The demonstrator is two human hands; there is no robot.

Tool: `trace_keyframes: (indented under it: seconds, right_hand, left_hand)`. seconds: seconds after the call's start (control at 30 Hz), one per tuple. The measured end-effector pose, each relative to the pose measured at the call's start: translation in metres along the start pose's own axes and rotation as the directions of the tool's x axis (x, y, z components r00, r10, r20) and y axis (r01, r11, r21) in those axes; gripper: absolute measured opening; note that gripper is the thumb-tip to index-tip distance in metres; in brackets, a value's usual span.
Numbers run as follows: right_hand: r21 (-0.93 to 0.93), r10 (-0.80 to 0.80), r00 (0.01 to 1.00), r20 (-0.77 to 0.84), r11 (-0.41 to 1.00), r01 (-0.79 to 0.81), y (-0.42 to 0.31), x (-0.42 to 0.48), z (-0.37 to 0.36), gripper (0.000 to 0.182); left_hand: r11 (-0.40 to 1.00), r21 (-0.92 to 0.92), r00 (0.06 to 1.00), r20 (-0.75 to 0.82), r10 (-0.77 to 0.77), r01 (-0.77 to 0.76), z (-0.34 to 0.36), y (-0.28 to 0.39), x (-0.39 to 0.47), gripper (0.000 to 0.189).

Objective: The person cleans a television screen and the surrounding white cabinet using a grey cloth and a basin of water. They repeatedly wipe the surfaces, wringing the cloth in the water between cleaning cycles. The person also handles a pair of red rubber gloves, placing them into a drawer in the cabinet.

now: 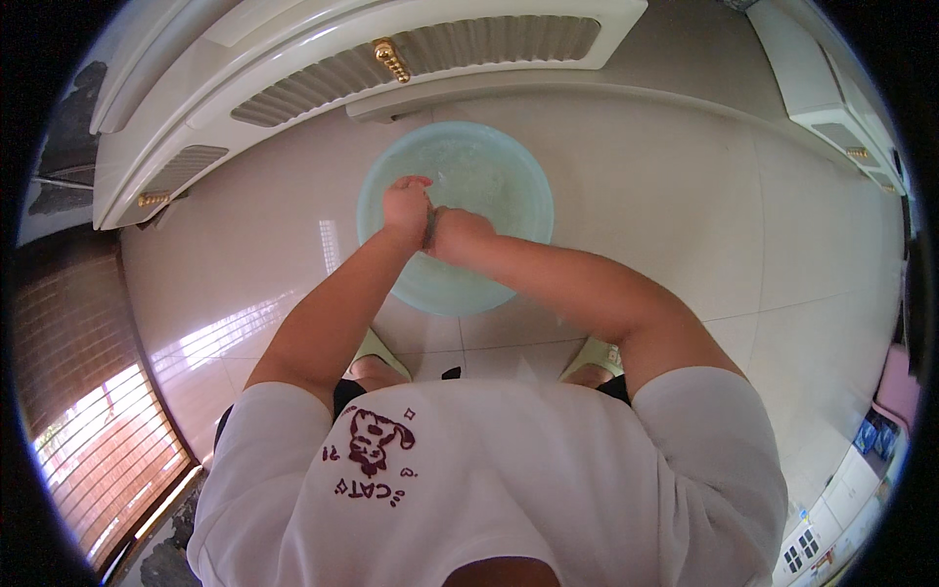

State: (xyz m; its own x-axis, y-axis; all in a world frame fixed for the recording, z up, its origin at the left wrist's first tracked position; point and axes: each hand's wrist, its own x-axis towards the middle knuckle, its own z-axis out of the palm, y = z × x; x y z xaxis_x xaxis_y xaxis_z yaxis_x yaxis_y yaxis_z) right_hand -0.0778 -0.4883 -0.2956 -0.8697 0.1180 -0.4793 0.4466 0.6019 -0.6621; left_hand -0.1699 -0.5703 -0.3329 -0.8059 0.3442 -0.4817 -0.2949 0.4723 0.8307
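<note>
A round, pale blue-green plastic basin (534, 194) stands on the floor before me, holding cloudy water (469, 169) with some bubbles. Over it my left hand (406, 208) and my right hand (462, 233) are pressed together, both with fingers curled in. A narrow strip of a dark grey-green item (430, 227), perhaps wet cloth, shows between them. Most of that item is hidden by my fists, so its shape is unclear. My right fist lies slightly nearer to me than my left.
White cabinets with a ribbed panel (506, 40) and a gold handle (391, 60) overhang the far side. Glossy tiles (660, 191) surround the basin. My feet in light green slippers (598, 356) stand at its near side. A slatted blind (110, 440) hangs at left.
</note>
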Motion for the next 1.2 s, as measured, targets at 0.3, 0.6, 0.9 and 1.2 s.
trace_keyframes:
  seconds: [0.3, 0.6, 0.9, 1.2]
  right_hand:
    - [-0.262, -0.057, 0.997, 0.052, 0.963, 0.069, 0.025, 0.006, 0.038, 0.021]
    - [0.597, -0.024, 0.973, 0.228, 0.793, -0.12, 0.033, 0.0, -0.078, 0.067]
    - [0.986, -0.174, 0.985, -0.008, 0.164, 0.037, 0.067, 0.011, -0.133, 0.04]
    - [0.955, -0.078, 0.963, -0.257, -0.173, 0.24, 0.044, 0.01, -0.128, 0.022]
  left_hand:
    - [0.934, 0.08, 0.933, 0.069, -0.354, 0.348, 0.009, -0.023, 0.003, 0.021]
    - [0.883, -0.414, 0.919, 0.392, -0.047, 0.222, 0.009, 0.071, 0.006, 0.026]
    - [0.919, -0.385, 0.845, 0.516, 0.141, 0.082, -0.016, 0.122, 0.016, 0.057]
    - [0.89, -0.405, 0.878, 0.478, 0.011, 0.209, 0.004, 0.14, -0.015, 0.06]
